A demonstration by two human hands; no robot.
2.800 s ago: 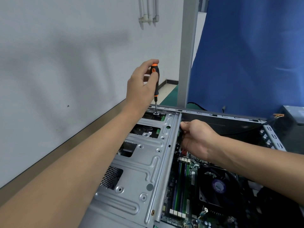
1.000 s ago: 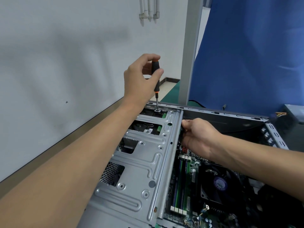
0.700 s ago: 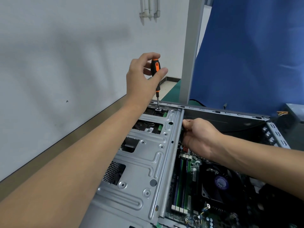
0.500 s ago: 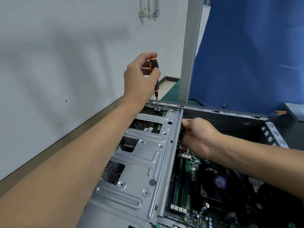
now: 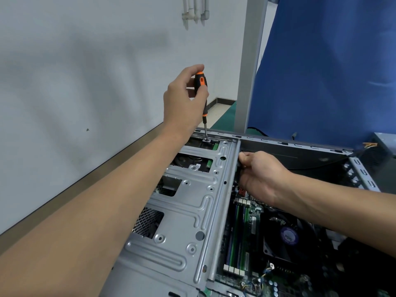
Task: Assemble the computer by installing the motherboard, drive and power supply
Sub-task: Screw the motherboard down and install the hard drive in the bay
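Note:
An open grey computer case (image 5: pixel 278 142) lies on its side. My left hand (image 5: pixel 182 101) grips an orange-and-black screwdriver (image 5: pixel 201 86) upright, its tip on a screw (image 5: pixel 206 139) at the far end of the grey drive cage (image 5: pixel 192 200). A drive (image 5: pixel 192 161) shows through the cage openings. My right hand (image 5: pixel 259 174) curls its fingers round the cage's right edge from inside the case. The green motherboard (image 5: pixel 250 221) with RAM slots and a black CPU fan (image 5: pixel 289 236) sits in the case below my right forearm.
A white wall runs along the left beyond the brown table edge (image 5: pixel 120 155). A grey post (image 5: pixel 248 61) and a blue cloth panel (image 5: pixel 325 67) stand behind the case. A grey box (image 5: pixel 385 142) with wires sits at the far right.
My left hand's fingers have shifted round the screwdriver handle, turning it in place on the screw. My right hand has stayed on the cage edge.

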